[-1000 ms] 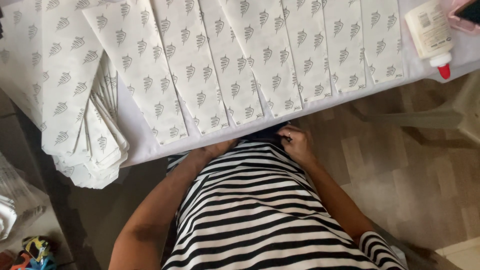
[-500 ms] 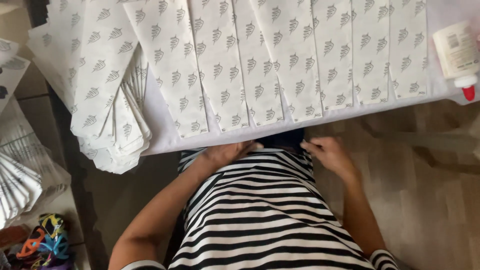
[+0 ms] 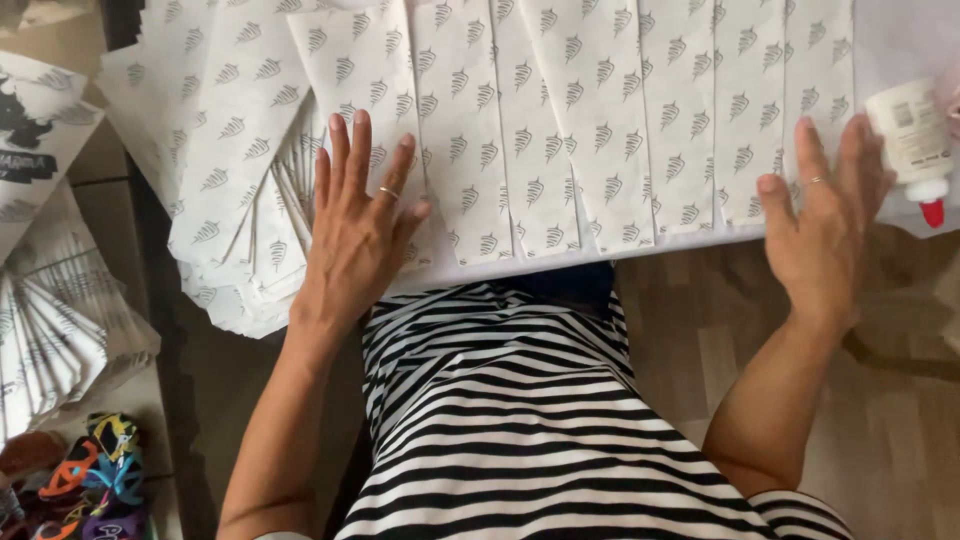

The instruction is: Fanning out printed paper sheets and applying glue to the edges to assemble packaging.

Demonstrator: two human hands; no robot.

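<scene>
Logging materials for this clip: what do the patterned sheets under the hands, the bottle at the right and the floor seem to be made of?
Patterned sheets: thin matte paper, judging by flat overlapping strips and fanned edges.
Bottle: probably smooth plastic, white with a red tip.
Floor: wood or wood-look planks, with visible grain and seams.
The left hand and right hand hover open over the sheets.

Premises appear to be a home used for piecework, not a factory. Evidence: wood-plank floor [image 3: 900, 420] under a plain white table [image 3: 900, 40]; printed paper sheets [image 3: 560, 120] laid in overlapping rows across it; a further stack [image 3: 240, 220] at the table's end; a glue bottle [image 3: 912, 135] with red tip; colourful sandals [image 3: 95, 475] lying on the floor.
</scene>
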